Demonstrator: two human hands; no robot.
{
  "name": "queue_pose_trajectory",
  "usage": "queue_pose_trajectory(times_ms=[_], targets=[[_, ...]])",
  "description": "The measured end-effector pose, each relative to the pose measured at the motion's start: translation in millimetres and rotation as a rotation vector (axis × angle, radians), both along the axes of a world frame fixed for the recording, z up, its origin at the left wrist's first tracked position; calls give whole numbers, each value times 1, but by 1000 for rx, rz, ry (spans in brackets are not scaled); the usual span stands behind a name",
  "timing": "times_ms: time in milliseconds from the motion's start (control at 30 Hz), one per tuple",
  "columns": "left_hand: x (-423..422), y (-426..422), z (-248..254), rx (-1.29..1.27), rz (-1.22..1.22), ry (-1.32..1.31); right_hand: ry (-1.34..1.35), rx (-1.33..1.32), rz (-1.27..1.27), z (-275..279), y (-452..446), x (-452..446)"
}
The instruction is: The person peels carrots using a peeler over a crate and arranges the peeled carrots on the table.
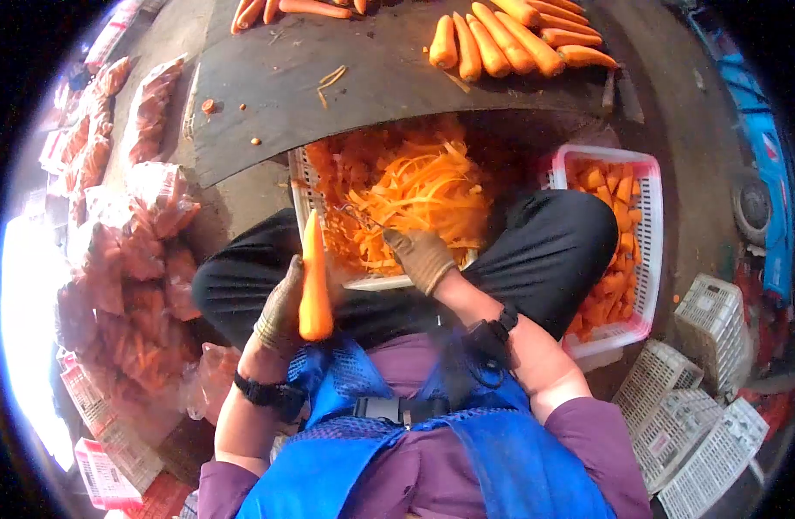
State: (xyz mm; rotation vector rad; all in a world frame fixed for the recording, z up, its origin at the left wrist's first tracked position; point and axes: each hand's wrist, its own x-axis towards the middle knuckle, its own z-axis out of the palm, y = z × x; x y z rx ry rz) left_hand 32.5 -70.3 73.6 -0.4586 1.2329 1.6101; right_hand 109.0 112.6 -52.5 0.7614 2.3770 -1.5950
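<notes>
My gloved left hand (280,307) holds a large orange carrot (314,290) upright, its thin end pointing away from me. To its right, my gloved right hand (421,258) is closed around a thin peeler (360,216), whose far end is hard to make out over the peelings. Beneath it, between my knees, a white basket (304,186) holds a heap of long orange carrot peelings (423,195). The peeler and the carrot are apart.
Whole carrots (501,43) lie on a dark board (267,86) ahead. A pink-rimmed basket (653,251) of carrot pieces stands by my right knee. Bagged carrots (138,303) are piled on the left. White crates (709,337) stand at the lower right, a blue vehicle (765,173) beyond.
</notes>
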Motion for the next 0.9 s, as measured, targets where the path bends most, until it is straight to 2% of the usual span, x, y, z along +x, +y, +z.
queue_pose_trajectory(times_ms=[67,100,333,367,467,600,667,733,867,900], targets=[[-2,14,-6,-49,148,15,81,-86,-43,-4,-1,7],[-7,12,-15,69,128,-19,98,-57,-44,2,2,8],[-22,31,-48,134,207,-172,62,19,0,17,5,17],[-25,24,-74,184,230,-172,9,-11,28,15,7,18],[-22,36,-71,149,297,-204,46,-127,24,-2,2,20],[-16,49,-68,126,318,-257,110,-125,74,3,-1,16],[-17,39,-93,228,290,-331,123,-101,122,3,-3,16],[-21,45,-94,286,287,-368,98,-81,183,16,-3,13],[-30,59,-74,47,413,-282,90,-76,202,24,-6,12],[-35,45,-111,41,371,-178,103,-72,191,25,-8,12]])
